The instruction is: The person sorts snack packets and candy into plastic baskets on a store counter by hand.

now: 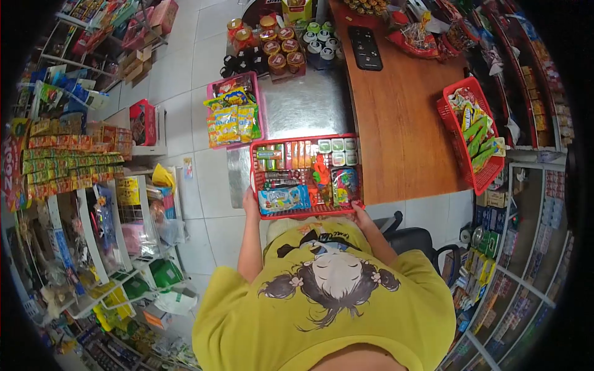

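A red plastic basket [291,216] is in front of my body, at the near end of the metal counter. My left hand [251,199] grips its left side near the front corner. At the front right corner, my right hand [358,209] is closed on the rim, with some fingers hidden. Inside lie a blue snack pack [283,200], a dark colourful packet [345,187], an orange toy-like item [320,172], several small white-and-green tubs [338,145] and rows of slim packs [298,154].
A pink basket of yellow snack bags [224,127] stands beyond on the left. Lidded jars [284,46] are behind it. A dark phone-like device [364,47] lies on the wooden counter [390,123], with another red basket [461,139] at its right edge. Stocked shelves flank both sides.
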A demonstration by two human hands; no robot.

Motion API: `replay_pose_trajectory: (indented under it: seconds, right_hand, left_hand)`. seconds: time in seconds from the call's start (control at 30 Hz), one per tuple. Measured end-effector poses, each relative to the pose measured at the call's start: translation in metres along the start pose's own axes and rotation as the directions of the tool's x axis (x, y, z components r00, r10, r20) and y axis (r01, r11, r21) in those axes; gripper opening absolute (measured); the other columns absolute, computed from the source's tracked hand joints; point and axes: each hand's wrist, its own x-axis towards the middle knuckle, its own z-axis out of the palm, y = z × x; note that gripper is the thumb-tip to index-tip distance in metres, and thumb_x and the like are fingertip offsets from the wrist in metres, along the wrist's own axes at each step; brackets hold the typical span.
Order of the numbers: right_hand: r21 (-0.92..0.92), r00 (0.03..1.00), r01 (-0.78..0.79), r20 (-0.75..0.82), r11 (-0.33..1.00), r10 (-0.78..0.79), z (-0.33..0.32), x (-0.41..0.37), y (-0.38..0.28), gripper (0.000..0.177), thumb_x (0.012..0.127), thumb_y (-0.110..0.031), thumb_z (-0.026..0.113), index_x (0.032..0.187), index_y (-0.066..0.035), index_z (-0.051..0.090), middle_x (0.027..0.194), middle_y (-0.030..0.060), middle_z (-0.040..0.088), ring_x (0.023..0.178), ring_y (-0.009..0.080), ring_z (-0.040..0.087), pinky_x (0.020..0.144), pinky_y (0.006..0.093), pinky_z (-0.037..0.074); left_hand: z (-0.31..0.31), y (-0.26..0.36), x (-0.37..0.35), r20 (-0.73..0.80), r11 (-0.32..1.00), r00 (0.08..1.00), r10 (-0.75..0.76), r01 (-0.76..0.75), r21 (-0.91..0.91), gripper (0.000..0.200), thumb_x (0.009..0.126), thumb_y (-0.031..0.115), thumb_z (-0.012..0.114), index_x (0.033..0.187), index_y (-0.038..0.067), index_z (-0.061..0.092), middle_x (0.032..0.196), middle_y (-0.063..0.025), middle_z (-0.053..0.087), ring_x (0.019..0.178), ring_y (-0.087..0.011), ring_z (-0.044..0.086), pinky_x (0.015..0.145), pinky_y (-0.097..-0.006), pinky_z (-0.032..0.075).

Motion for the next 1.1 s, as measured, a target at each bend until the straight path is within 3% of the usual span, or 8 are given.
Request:
replay_pose_trajectory:
  seconds: [0.17,0.47,0.53,0.6,0.73,0.8,0.97,1.1]
  right_hand:
    - [-0.298,0.995,-0.056,-0.093,0.953,0.029,-0.01,0.006,-0.01,0.028,0.08,-0.031,0.043,0.095,-0.009,0.049,0.088,0.007,0.056,0.076,0.0159,0.056,0.067,0.0261,0.045]
    - [-0.08,0.984,-0.17,-0.069,0.982,0.165,-0.037,0.035,0.005,0.031,0.08,-0.033,0.042,0.096,-0.007,0.049,0.083,0.0101,0.057,0.067,0.0197,0.057,0.06,0.0301,0.047]
    - [-0.082,0.987,-0.159,-0.021,0.984,0.158,-0.045,0.04,0.009,0.029,0.079,-0.033,0.043,0.096,-0.009,0.049,0.082,0.0088,0.058,0.068,0.0188,0.057,0.059,0.0292,0.047]
    - [-0.074,0.99,-0.134,0.033,0.988,0.137,-0.038,0.038,0.006,0.028,0.079,-0.032,0.043,0.095,-0.011,0.049,0.082,0.0076,0.058,0.068,0.0179,0.056,0.058,0.0283,0.046]
    - [-0.156,0.989,-0.096,-0.127,0.983,0.076,0.003,-0.002,-0.017,0.021,0.079,-0.03,0.045,0.094,-0.016,0.047,0.088,0.0015,0.056,0.073,0.016,0.055,0.054,0.0207,0.041]
    - [-0.132,0.988,-0.148,-0.056,0.98,0.141,0.007,-0.01,-0.016,0.02,0.079,-0.03,0.044,0.095,-0.018,0.045,0.09,0.0004,0.055,0.07,0.0173,0.056,0.053,0.0197,0.039]
    - [0.018,0.968,-0.14,-0.21,0.99,0.14,0.023,-0.011,-0.007,0.018,0.079,-0.03,0.041,0.089,-0.016,0.048,0.089,0.0019,0.054,0.083,0.0175,0.05,0.081,0.0359,0.028]
    - [0.067,0.949,-0.099,-0.292,0.993,0.114,0.035,-0.017,-0.008,0.02,0.079,-0.032,0.039,0.087,-0.016,0.049,0.08,-0.0004,0.053,0.072,0.0156,0.049,0.077,0.035,0.032]
  left_hand:
    - [0.004,-0.007,0.001,0.139,0.995,0.985,0.101,-0.099,-0.021,0.032,0.081,0.012,0.033,0.108,-0.002,0.043,0.103,-0.0095,0.048,0.092,-0.0167,0.046,0.08,-0.027,0.035]
    - [-0.002,0.0,0.0,0.216,0.995,0.975,0.051,-0.032,-0.09,0.033,0.082,0.018,0.036,0.106,-0.002,0.044,0.098,-0.0081,0.051,0.088,-0.0152,0.049,0.077,-0.0256,0.037]
    - [0.002,0.034,-0.008,0.093,0.901,0.952,-0.29,0.239,0.361,0.036,0.08,0.032,0.035,0.105,0.009,0.046,0.094,-0.0038,0.053,0.083,-0.0125,0.048,0.071,-0.0321,0.037]
    - [0.007,0.041,0.017,0.124,0.887,0.957,-0.261,0.187,0.422,0.038,0.077,0.04,0.036,0.103,0.014,0.048,0.092,-0.0002,0.054,0.079,-0.0101,0.047,0.068,-0.0328,0.034]
    - [0.044,0.072,0.073,0.138,0.95,0.987,-0.083,0.037,0.309,0.034,0.08,0.03,0.037,0.102,0.007,0.048,0.09,-0.0039,0.057,0.083,-0.0137,0.052,0.067,-0.0223,0.036]
    - [0.049,0.071,0.109,0.393,0.951,0.889,-0.236,0.294,-0.096,0.032,0.081,0.028,0.038,0.105,0.008,0.045,0.091,-0.0028,0.057,0.084,-0.015,0.053,0.069,-0.0268,0.039]
    - [0.062,0.071,0.13,0.416,0.956,0.881,-0.227,0.283,-0.076,0.022,0.08,0.022,0.041,0.097,0.008,0.044,0.09,-0.0063,0.057,0.078,-0.0173,0.056,0.059,-0.0308,0.046]
    - [0.071,0.079,0.122,0.328,0.966,0.932,-0.156,0.213,-0.146,0.019,0.079,0.016,0.045,0.093,0.003,0.047,0.085,-0.0104,0.057,0.07,-0.0197,0.057,0.055,-0.0297,0.049]
